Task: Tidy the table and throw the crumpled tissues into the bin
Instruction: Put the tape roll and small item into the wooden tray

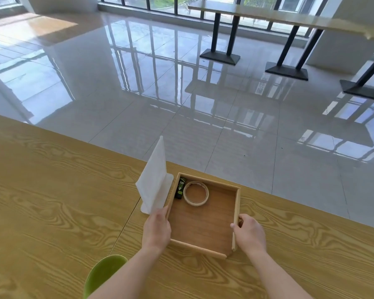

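Head view, both hands on a shallow wooden tray (237, 209) that sits on the wood-grain counter (52, 190). Left hand (156, 230): grip closed on the tray's left wall, near its front half, fingers curled along the outer face; whether fingertips hook under the rim, cannot tell. Right hand (249, 233): grip closed on the tray's right wall, thumb over the top edge toward the inside, remaining fingers on the outer side.

Between the two grips: bare tray floor. Beyond the left grip, in the tray's far left corner, a small black and green lighter (180, 188) lies along the wall; just beside it, a roll of tape (195, 193) lies flat. The two look touching or nearly so.

Just past the left grip, outside the tray and against its left wall, a white upright sign stand (153, 180) on a flat base, leaning slightly away from the tray.

Behind the left forearm, at the counter's near edge, a green chair back (104, 275).

No crumpled tissues or bin in view
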Motion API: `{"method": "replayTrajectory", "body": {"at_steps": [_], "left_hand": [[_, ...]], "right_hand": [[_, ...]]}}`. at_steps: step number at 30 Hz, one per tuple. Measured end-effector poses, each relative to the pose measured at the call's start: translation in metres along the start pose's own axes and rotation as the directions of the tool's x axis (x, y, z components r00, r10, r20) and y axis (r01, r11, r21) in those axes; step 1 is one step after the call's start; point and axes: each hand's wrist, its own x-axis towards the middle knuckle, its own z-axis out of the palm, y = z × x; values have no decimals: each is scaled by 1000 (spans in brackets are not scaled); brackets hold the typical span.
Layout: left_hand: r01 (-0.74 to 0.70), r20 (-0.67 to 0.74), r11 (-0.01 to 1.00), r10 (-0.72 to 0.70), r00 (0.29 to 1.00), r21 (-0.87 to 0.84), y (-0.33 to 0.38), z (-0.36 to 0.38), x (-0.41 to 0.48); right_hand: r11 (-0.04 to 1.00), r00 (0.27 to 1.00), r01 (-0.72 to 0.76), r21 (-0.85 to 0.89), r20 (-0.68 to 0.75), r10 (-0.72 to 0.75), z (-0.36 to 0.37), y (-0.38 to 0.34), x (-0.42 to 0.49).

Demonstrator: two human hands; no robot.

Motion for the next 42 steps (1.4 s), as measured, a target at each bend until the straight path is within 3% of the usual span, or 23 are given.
{"method": "replayTrajectory", "body": {"at_steps": [18, 42], "left_hand": [[8, 9, 1000, -8, 1000, -10, -4, -2, 0], [25, 51, 997, -28, 998, 73, -5, -10, 5]], "right_hand": [[999, 1000, 10, -35, 16, -9, 0, -5, -2], [999, 999, -2, 39, 40, 0, 2, -12, -3]]}}
